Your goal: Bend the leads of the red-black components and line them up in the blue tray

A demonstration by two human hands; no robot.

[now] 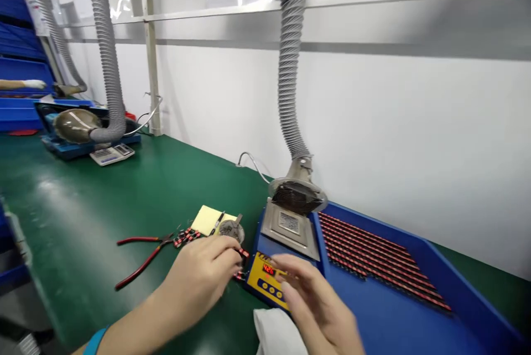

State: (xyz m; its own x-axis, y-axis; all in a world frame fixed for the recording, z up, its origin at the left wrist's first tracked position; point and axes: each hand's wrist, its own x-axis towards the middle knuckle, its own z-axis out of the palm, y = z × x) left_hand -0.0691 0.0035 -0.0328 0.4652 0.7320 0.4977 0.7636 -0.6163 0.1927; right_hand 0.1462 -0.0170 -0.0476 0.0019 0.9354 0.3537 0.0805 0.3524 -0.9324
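Red-black parts (187, 236) beside pliers (164, 240), yellow pad (204, 220).

The left hand (209, 266) partly hides the red-and-black parts (244, 254) behind it.

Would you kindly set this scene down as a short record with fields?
Left hand: at small red-and-black parts; grip unclear
Right hand: in front of the yellow control panel; grip unclear
Display: red digits, apparently 426
Metal plate: below the hood of a grey hose
Blue tray: holds rows of red-and-black strips
Green bench: bears red-handled pliers, yellow notepad, pen
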